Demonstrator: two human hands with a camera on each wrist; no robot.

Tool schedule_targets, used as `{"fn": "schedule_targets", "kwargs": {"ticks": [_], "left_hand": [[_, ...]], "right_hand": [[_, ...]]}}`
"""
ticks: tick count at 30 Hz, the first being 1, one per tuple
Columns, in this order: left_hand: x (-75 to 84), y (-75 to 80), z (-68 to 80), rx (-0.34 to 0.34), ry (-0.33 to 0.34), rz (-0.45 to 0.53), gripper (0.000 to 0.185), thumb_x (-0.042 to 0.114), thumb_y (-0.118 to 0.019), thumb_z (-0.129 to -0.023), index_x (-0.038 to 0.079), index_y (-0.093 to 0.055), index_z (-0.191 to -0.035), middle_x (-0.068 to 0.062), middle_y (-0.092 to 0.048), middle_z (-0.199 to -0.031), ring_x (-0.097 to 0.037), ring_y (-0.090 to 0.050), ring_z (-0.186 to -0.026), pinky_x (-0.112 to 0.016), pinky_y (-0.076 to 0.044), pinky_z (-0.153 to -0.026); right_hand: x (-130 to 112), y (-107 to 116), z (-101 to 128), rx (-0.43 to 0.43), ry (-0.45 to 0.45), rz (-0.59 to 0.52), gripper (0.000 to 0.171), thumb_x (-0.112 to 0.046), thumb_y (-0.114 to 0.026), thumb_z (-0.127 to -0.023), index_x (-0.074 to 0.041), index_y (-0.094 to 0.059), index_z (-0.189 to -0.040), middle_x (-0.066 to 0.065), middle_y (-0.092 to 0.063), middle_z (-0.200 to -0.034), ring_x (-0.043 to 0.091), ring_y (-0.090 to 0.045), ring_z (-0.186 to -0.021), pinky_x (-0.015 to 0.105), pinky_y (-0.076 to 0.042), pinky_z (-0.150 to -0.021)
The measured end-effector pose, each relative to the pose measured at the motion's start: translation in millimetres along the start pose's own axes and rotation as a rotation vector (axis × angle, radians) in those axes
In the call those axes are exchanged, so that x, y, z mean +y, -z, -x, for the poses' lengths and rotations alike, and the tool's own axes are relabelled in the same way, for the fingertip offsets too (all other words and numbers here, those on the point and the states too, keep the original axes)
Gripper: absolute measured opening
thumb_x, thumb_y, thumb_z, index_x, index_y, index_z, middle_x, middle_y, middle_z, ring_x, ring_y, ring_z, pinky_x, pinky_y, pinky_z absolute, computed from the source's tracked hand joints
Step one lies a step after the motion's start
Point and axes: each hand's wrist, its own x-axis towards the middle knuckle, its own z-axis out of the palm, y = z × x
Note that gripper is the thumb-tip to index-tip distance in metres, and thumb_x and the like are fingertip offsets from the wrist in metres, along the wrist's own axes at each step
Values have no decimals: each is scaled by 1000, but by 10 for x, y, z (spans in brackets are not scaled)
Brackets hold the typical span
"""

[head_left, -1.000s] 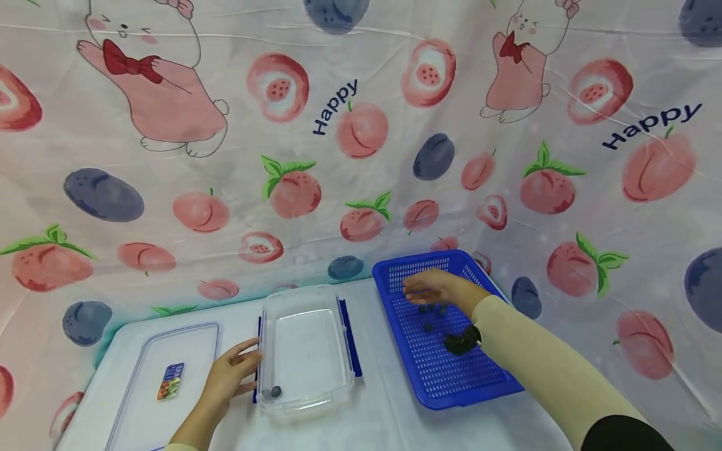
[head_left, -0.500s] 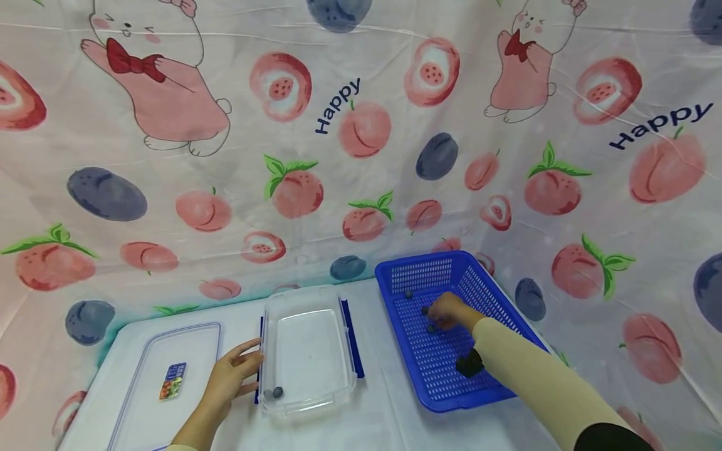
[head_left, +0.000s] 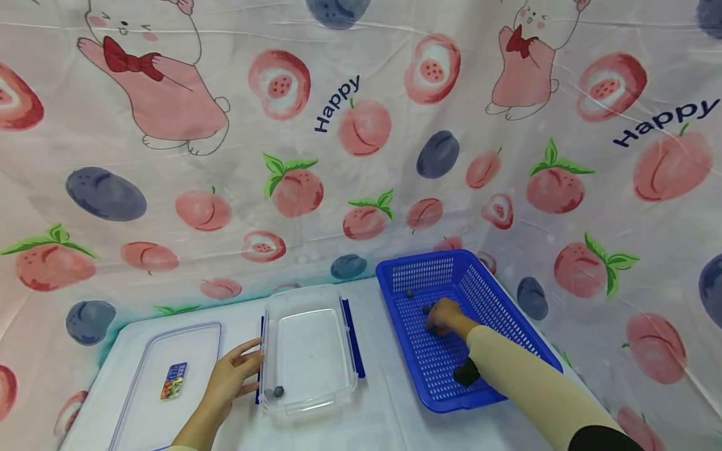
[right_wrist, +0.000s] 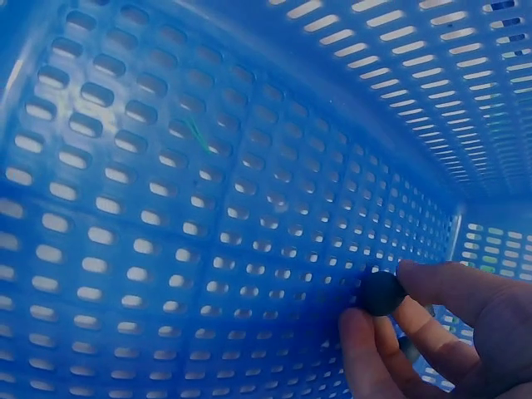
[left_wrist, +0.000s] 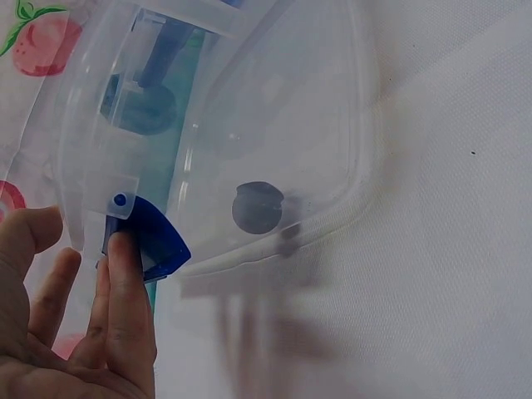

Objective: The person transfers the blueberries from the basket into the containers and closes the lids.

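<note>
Right hand has dropped from over the far part of the blue basket a second ago down onto its mesh floor. We now see its fingertips closed in a pinch on one small dark ball, which looks to be touching or just off the mesh; the wrist view is too tight to tell which.

We read this as the reach finished and a grasp made, lift not yet begun.

Other dark balls remain in the basket: one near the far wall, another just beside the hand.

Left hand unchanged: fingers straight, flat against the left side of the clear container, one fingertip on its blue clasp. A dark ball already lies in the container's near corner. The lid lies flat on the bench, left of that hand
</note>
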Motion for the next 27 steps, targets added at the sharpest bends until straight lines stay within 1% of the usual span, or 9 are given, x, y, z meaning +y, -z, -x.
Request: {"fn": "schedule_targets", "kwargs": {"ticks": [5, 8, 14, 17, 19, 21, 24, 26, 27], "left_hand": [[8, 11, -9, -4, -4, 4, 53, 25, -65, -96, 9, -49, -144, -21, -56, -135, -19, -65, -104, -36, -60, -76], [11, 17, -15, -6, -3, 6, 54, 25, -65, -96, 9, -49, -144, -20, -57, -134, -20, -65, -105, -35, -60, -75], [10, 21, -34, -9, 0, 10, 54, 26, -65, -96, 9, -49, -144, -20, -57, -133, -20, -65, -105, -35, -60, -75], [15, 17, -42, -7, 1, 8, 53, 25, -65, -96, 9, -49, -144, -19, -57, -133, -19, -65, -103, -35, -60, -75], [19, 15, -47, -5, 2, 6, 53, 25, -65, -96, 9, -49, -144, -19, -58, -133, -17, -65, -103, -35, -60, -75], [23, 14, -50, -4, 5, 8, 53, 25, -65, -96, 9, -49, -144, -18, -58, -132, -16, -64, -102, -35, -60, -75], [28, 13, -54, -6, 8, 7, 54, 26, -65, -96, 9, -49, -144, -18, -57, -133, -15, -64, -102, -35, -60, -76], [30, 13, -56, -6, 11, 5, 54, 26, -65, -96, 9, -48, -144, -19, -57, -133, -15, -64, -102, -35, -60, -76], [31, 12, -57, -6, 12, 3, 54, 27, -65, -96, 9, -48, -145, -19, -57, -134, -15, -64, -102, -35, -60, -76]], "right_hand": [[25, 0, 1, -9, 5, -42, 14, 3, -76, -74, 1, -63, -72, 15, -65, -80, 28, -69, -72, 34, -60, -66], [39, 18, 22, -42, -2, -122, 8, 4, -75, -75, 5, -67, -79, 13, -66, -80, 23, -68, -72, 34, -60, -68], [51, 88, 34, -166, -90, -409, 16, 6, -66, -83, 13, -66, -97, 9, -63, -81, 16, -65, -69, 30, -59, -72], [63, 134, 9, -233, -132, -561, 29, 5, -62, -88, 17, -58, -114, 12, -62, -91, 18, -65, -81, 31, -58, -83], [64, 164, 4, -271, -158, -679, 33, 6, -59, -90, 17, -53, -121, 13, -61, -97, 20, -63, -91, 34, -55, -91], [64, 197, 11, -298, -182, -786, 28, 6, -57, -91, 15, -55, -118, 13, -62, -98, 21, -61, -95, 36, -52, -95], [43, 244, 42, -311, -231, -913, 13, 5, -57, -92, 5, -62, -103, 11, -62, -96, 21, -61, -94, 35, -51, -97], [31, 268, 62, -320, -249, -969, 8, 4, -58, -92, 1, -63, -98, 11, -61, -97, 20, -62, -92, 34, -51, -97], [27, 278, 71, -340, -244, -982, 9, 3, -57, -93, 1, -62, -99, 11, -60, -100, 20, -62, -93, 33, -50, -97]]}}
